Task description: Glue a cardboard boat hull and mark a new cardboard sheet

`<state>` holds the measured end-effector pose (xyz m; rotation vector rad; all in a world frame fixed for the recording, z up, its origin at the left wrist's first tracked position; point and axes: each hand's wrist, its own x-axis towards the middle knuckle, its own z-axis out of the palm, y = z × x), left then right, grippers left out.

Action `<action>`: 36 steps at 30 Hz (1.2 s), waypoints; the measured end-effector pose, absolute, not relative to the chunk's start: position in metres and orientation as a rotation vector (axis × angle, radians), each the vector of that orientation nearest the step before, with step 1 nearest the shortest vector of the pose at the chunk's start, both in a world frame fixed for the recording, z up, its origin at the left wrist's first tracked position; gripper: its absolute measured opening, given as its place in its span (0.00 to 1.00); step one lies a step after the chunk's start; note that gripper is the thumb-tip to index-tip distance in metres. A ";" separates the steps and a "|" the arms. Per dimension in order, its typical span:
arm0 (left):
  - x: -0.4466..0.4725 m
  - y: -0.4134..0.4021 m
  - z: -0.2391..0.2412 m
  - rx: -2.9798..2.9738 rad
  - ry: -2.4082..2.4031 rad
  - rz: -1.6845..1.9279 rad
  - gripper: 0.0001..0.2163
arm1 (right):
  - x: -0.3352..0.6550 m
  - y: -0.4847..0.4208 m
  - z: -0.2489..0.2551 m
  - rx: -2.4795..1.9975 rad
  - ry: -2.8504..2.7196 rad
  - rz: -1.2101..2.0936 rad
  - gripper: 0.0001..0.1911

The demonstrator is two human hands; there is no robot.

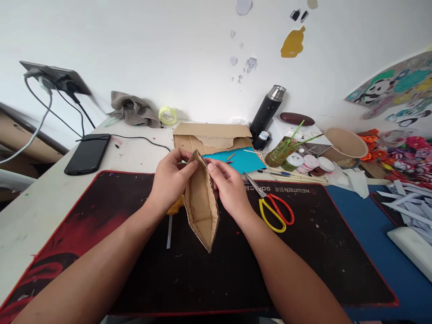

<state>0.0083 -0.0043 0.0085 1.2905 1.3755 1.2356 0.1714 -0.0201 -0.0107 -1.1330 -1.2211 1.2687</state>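
The left hand's fingertips [189, 165] are pinching the far pointed end of a boat-shaped cardboard shell [202, 204], thumb and forefinger closing tight on its left wall. The right hand's fingers [213, 169] are pressing in on the same tip from the other side, curling round the right wall, so both grips are meeting at that far point. The shell is hanging between them with its open hollow facing up and its near tip pointing towards the person (whether that tip is touching the mat, I cannot tell).

The left hand [170, 182] and the right hand [231, 189] are hovering over a black and red desk mat [111, 252]. Just under the left wrist a yellow tool [177, 206] is peeking out, with a pale stick [168, 232] lying beside it on the mat. Near the right hand, scissors [274, 208] with yellow and red handles are lying shut on the mat.

Beyond the mat, a teal sheet [240, 159] is lying against a flat cardboard box [212, 134]. A black flask [268, 112] is leaning at a tilt beside a jar of green brushes [280, 155], and a paper cup [344, 143] is lying on its side to the right. A dark phone [88, 154] is lying well to the left.
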 end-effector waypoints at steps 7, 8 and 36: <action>0.007 -0.001 0.000 1.266 1.278 1.236 0.14 | 0.170 -0.018 -0.018 -1.146 -1.310 1.143 0.17; 0.006 0.000 -0.002 1.252 1.238 1.249 0.15 | 0.171 -0.017 -0.018 -1.156 -1.317 1.126 0.17; 0.006 0.001 0.003 0.903 0.898 1.019 0.26 | 0.187 -0.006 -0.012 -1.040 -1.098 1.350 0.24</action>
